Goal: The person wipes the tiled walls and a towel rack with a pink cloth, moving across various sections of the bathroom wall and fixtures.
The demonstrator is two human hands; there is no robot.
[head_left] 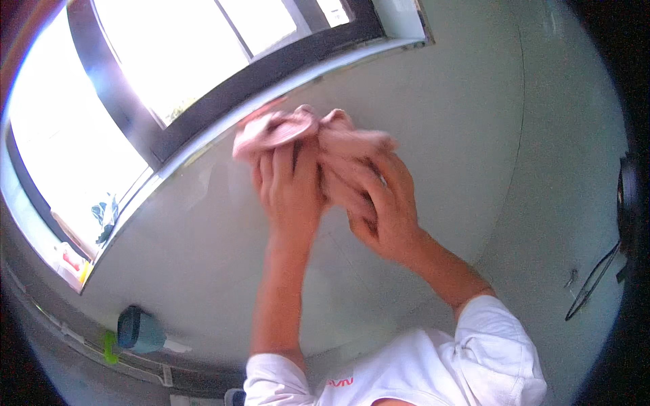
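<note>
A crumpled pink cloth (349,145), perhaps a towel, is bunched between my two raised hands in front of the pale wall. My left hand (290,179) has its fingers wrapped into the cloth's left part, and a fold flops over the fingertips. On the other side, my right hand (393,206) grips the cloth's right edge, thumb underneath. The cloth and fingers are slightly smeared by motion. Part of a thin red item (265,108) shows at the window ledge, just behind the cloth's upper left.
A dark-framed window (210,111) fills the upper left, with a pale sill (325,64). Several items, including a bottle (70,260), stand at its lower-left end. Below are a dark blue container (141,329) and a green object (110,347). A black cable loop (596,281) hangs far right.
</note>
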